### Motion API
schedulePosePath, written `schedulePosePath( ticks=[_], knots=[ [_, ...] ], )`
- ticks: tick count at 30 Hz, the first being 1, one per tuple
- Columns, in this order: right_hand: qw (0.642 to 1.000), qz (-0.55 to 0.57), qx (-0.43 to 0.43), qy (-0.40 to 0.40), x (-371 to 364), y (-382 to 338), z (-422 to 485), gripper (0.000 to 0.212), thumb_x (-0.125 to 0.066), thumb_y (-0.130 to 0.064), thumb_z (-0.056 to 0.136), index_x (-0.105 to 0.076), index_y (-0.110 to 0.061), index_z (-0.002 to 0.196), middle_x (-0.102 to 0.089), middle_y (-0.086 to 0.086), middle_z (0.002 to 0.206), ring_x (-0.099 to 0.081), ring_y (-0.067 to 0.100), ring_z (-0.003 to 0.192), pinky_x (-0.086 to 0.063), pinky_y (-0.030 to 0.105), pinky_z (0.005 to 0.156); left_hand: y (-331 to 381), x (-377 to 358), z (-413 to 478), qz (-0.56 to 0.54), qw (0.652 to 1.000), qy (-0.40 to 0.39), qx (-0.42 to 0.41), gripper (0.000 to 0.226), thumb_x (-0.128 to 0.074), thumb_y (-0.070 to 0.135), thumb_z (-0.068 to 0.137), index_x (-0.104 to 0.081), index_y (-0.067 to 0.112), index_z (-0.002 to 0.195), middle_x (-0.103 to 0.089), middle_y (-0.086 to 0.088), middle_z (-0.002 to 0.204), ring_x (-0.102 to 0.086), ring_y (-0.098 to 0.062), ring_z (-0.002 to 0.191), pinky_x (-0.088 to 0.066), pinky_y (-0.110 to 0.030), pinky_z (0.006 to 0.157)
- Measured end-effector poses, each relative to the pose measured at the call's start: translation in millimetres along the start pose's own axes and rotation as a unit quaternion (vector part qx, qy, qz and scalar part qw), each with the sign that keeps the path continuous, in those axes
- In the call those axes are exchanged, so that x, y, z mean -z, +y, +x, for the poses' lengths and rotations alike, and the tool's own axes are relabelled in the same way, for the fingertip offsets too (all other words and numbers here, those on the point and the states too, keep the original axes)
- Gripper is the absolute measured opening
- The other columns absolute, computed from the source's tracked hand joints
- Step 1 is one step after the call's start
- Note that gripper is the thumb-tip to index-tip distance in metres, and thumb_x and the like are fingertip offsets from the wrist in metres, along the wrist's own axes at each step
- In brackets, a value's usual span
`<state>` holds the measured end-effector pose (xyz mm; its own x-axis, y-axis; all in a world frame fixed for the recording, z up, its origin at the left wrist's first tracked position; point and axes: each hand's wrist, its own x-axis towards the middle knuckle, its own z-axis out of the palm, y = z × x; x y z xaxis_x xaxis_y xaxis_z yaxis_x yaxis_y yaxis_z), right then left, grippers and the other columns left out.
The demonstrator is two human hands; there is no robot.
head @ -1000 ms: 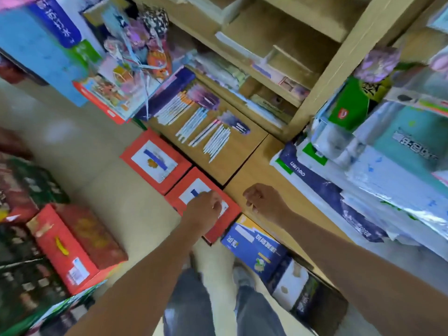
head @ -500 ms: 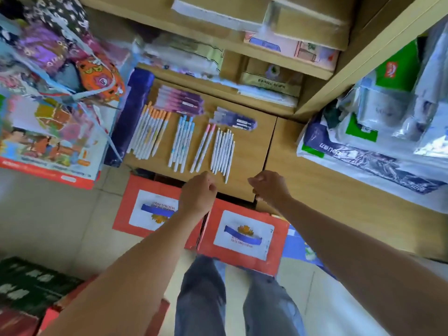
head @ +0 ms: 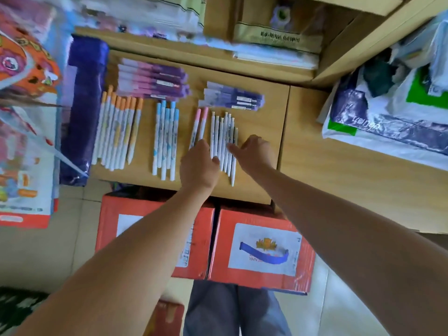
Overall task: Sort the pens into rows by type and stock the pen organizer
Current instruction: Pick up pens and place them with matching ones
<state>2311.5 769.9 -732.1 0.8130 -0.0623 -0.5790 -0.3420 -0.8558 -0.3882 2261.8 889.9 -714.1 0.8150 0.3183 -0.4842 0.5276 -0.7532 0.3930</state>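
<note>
The pens are laid out on a wooden counter [head: 261,117] in four rows, side by side from left to right. Orange-capped pens [head: 116,132] are set furthest left, then blue-capped pens [head: 166,139], two pink-capped pens [head: 198,124] and, furthest right, plain white pens [head: 224,137]. In every row the long axis runs from near to far, with the coloured caps at the far end and the tips pointed at the near edge. The orange and pink rows are slightly tilted, their near ends leaning left. The white pens are staggered, the rightmost ones lying nearer than the rest.

Beyond the rows, two stacks of purple pen packs [head: 155,80] [head: 232,98] are laid crosswise, their long axis running left to right.

The left hand [head: 200,166] is laid palm down over the near ends of the pink pens, its fingers stretched toward the far side and its thumb spread against the white row. The right hand [head: 254,151] is placed at the right of the white pens, its thumb extended onto them; its other fingers are bent under, and whether anything is gripped cannot be told.

A dark purple package [head: 83,110] is propped along the counter's left edge, and two red boxes [head: 261,253] [head: 155,236] are seen on the floor below the near edge.
</note>
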Motion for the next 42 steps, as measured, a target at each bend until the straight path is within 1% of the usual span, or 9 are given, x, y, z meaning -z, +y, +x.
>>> schedulePosePath(
  ticks=[5,11,14,19,25,30,35,38,42],
  knots=[
    [0.999,-0.041,0.023,0.008,-9.1,-2.6,6.6,0.043,-0.064,-0.06,0.08,-0.056,-0.021,0.093,-0.057,-0.003,0.078,-0.057,0.016,0.069,-0.044,0.027,0.055,-0.3,-9.2,11.6,0.015,0.999,0.027,-0.008,0.029,-0.062,0.027,0.091,-0.054,0.009,0.112,-0.066,-0.006,0.099,-0.063,-0.024,0.095,-0.045,-0.029,0.073],
    [0.996,-0.087,0.023,0.011,-5.4,2.8,8.7,0.055,-0.066,-0.055,0.079,-0.048,-0.013,0.111,-0.061,0.002,0.09,-0.061,0.022,0.077,-0.051,0.033,0.059,5.7,-13.3,12.7,0.032,0.999,0.029,-0.017,0.037,-0.067,0.033,0.088,-0.05,0.008,0.11,-0.066,-0.004,0.089,-0.067,-0.023,0.082,-0.056,-0.035,0.069],
    [0.996,-0.092,0.009,0.013,-0.4,7.2,9.9,0.063,-0.07,-0.053,0.076,-0.04,-0.012,0.114,-0.061,0.003,0.091,-0.061,0.025,0.079,-0.047,0.032,0.059,8.7,-16.1,14.5,0.055,0.998,0.03,-0.028,0.046,-0.066,0.035,0.088,-0.046,0.005,0.118,-0.067,-0.007,0.097,-0.068,-0.025,0.088,-0.049,-0.027,0.065],
    [0.993,-0.112,0.025,0.013,11.3,21.7,7.9,0.04,-0.065,-0.038,0.082,-0.046,-0.01,0.105,-0.049,-0.002,0.077,-0.056,0.021,0.073,-0.042,0.031,0.057,13.9,-21.3,18.5,0.074,0.997,0.022,-0.026,0.047,-0.063,0.038,0.09,-0.048,0.003,0.119,-0.066,-0.009,0.102,-0.067,-0.026,0.093,-0.047,-0.029,0.064],
    [0.983,-0.166,0.079,-0.005,16.7,25.8,7.1,0.035,-0.063,-0.033,0.086,-0.043,-0.011,0.103,-0.045,-0.001,0.077,-0.049,0.021,0.072,-0.039,0.031,0.059,23.7,-27.9,19.5,0.092,0.995,0.005,-0.048,0.019,-0.058,0.025,0.092,-0.055,0.011,0.079,-0.058,-0.005,0.073,-0.062,-0.025,0.073,-0.046,-0.031,0.056],
    [0.973,-0.198,0.117,-0.01,17.3,30.6,8.7,0.035,-0.061,-0.032,0.087,-0.043,-0.01,0.106,-0.047,-0.001,0.077,-0.05,0.02,0.067,-0.037,0.029,0.056,23.8,-31.2,18.3,0.096,0.994,0.005,-0.048,0.021,-0.05,0.024,0.093,-0.052,0.01,0.077,-0.045,0.0,0.061,-0.052,-0.021,0.061,-0.036,-0.029,0.05],
    [0.955,-0.266,0.126,-0.024,15.7,31.4,6.8,0.04,-0.057,-0.036,0.092,-0.039,-0.008,0.114,-0.047,0.0,0.085,-0.048,0.017,0.069,-0.038,0.03,0.057,22.5,-33.7,13.5,0.037,0.999,0.0,-0.016,0.024,-0.044,0.026,0.093,-0.053,0.006,0.083,-0.047,-0.001,0.06,-0.052,-0.022,0.057,-0.032,-0.027,0.046],
    [0.947,-0.294,0.128,-0.016,13.0,31.3,9.0,0.03,-0.049,-0.03,0.098,-0.039,-0.007,0.115,-0.06,0.003,0.094,-0.055,0.02,0.069,-0.038,0.031,0.054,22.8,-33.7,6.8,0.009,1.0,-0.007,-0.007,0.022,-0.044,0.027,0.095,-0.048,0.009,0.084,-0.044,0.002,0.06,-0.048,-0.016,0.054,-0.027,-0.026,0.043],
    [0.965,-0.23,0.116,-0.041,19.9,34.5,9.0,0.019,-0.045,-0.024,0.098,-0.042,-0.009,0.109,-0.057,0.004,0.083,-0.053,0.024,0.068,-0.037,0.032,0.058,28.0,-34.3,-0.8,-0.028,0.999,-0.041,-0.012,0.021,-0.04,0.028,0.097,-0.043,0.009,0.089,-0.044,0.003,0.065,-0.046,-0.017,0.059,-0.031,-0.03,0.05]
  ],
)
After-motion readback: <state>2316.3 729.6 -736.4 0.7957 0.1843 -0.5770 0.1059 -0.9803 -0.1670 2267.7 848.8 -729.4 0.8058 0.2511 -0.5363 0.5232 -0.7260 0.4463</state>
